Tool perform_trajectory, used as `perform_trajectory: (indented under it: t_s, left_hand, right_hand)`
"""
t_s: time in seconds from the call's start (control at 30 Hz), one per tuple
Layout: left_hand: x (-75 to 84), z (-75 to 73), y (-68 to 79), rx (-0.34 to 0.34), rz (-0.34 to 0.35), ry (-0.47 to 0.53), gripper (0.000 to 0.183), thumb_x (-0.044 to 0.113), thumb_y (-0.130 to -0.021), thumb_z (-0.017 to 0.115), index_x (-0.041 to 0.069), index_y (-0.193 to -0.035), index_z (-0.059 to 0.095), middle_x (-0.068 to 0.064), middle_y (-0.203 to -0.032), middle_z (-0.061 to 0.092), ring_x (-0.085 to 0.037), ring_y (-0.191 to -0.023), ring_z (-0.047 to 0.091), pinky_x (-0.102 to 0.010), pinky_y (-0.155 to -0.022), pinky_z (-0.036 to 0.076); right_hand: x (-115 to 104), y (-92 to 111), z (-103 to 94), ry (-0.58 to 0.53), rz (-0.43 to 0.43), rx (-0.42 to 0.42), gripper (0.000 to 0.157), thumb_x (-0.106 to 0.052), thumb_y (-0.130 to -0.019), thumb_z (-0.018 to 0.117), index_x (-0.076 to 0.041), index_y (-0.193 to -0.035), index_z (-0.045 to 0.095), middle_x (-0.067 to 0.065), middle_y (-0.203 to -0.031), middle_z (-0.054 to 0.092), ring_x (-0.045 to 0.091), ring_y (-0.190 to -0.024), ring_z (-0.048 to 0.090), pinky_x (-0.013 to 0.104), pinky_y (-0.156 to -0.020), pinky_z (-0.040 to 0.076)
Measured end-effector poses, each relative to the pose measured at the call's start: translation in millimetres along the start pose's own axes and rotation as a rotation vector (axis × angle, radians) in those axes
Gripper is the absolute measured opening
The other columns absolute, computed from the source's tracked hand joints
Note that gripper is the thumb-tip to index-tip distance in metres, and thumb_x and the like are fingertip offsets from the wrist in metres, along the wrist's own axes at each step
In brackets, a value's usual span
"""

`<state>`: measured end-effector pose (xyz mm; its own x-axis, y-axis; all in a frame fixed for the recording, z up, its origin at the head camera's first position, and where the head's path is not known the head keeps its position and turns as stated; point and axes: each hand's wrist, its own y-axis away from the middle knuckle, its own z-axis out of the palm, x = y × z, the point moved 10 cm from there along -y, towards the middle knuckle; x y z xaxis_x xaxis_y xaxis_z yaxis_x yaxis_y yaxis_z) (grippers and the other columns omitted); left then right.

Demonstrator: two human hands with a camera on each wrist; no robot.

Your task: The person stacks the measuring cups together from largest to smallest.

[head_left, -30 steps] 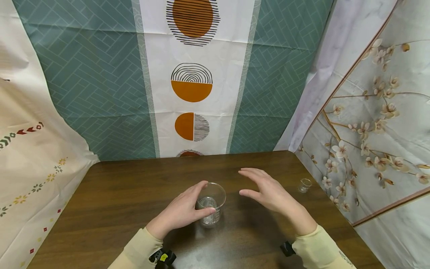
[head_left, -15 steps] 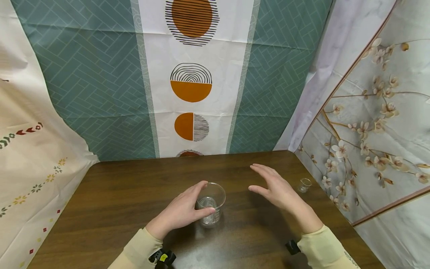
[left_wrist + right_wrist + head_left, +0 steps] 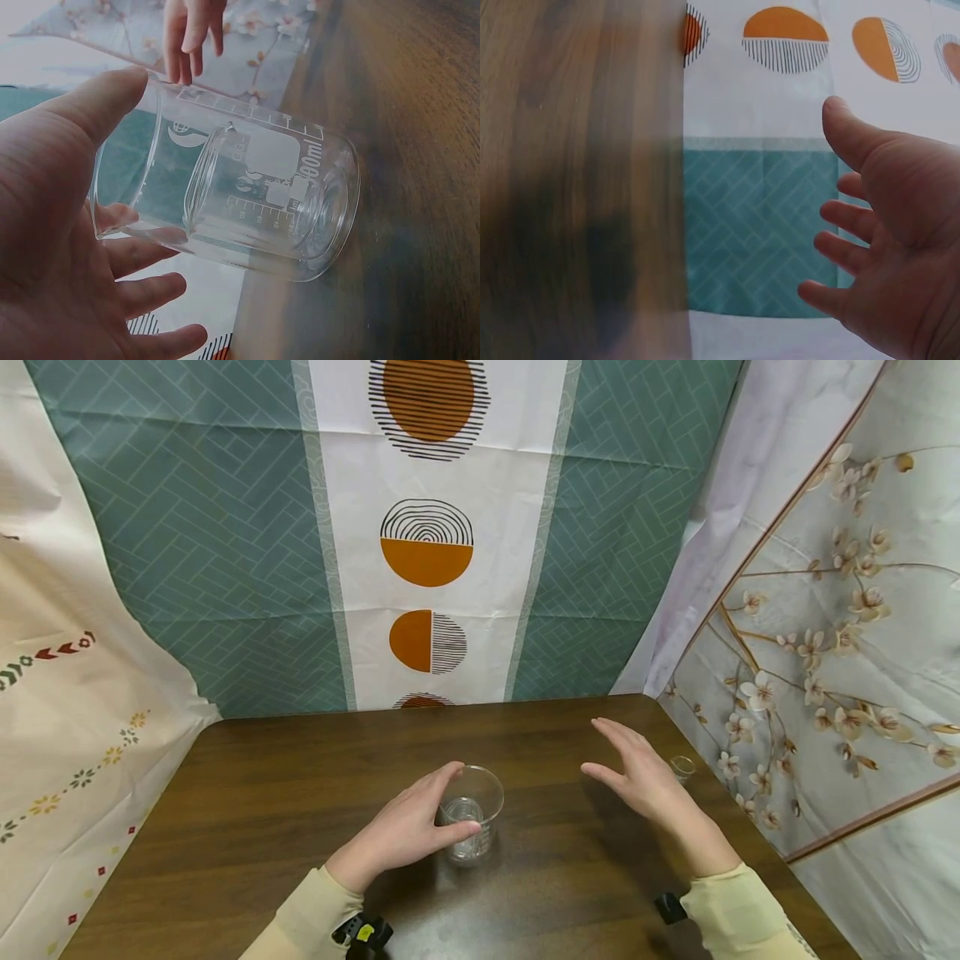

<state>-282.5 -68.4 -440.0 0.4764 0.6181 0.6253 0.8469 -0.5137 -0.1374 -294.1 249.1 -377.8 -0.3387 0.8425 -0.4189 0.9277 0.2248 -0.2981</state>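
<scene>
A large glass beaker [image 3: 491, 817] with white markings stands upright on the table. Nested inside it is a smaller glass beaker [image 3: 247, 191], also marked with a white scale. My left hand [image 3: 402, 829] holds the large beaker near its rim, thumb on one side and fingers round the other; its lower fingers stick out free in the left wrist view. Over the right half of the table my right hand [image 3: 645, 785] hovers with nothing in it, thumb and fingers spread apart. Just beyond that hand, a tiny glass beaker [image 3: 682, 767] is partly hidden behind it.
The brown wooden table [image 3: 300, 777] ends at a patterned green and white curtain [image 3: 600, 568] at the back. A flowered cloth [image 3: 847, 677] hangs along the right side, close to the tiny beaker. Another cream cloth [image 3: 90, 735] hangs at the left.
My right hand has moved to the right, away from the large beaker, and now partly covers the tiny one. The left hand and the nested beakers have stayed in place.
</scene>
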Motion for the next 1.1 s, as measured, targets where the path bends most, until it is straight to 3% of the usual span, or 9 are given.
perform_trajectory:
  t_s: [1.1]
  left_hand:
    - [-0.7,-0.3,0.3,0.009,0.001,-0.004,0.095,0.070,-0.096,0.076,0.015,-0.166,0.042,-0.005,-0.164,0.053,-0.030,-0.149,0.052,-0.058,-0.118,0.045]
  right_hand:
    - [76,11,-25.6,0.018,0.139,0.077,0.084,-0.043,-0.106,0.077,0.001,-0.167,0.040,0.032,-0.170,0.037,0.058,-0.155,0.032,0.075,-0.119,0.030]
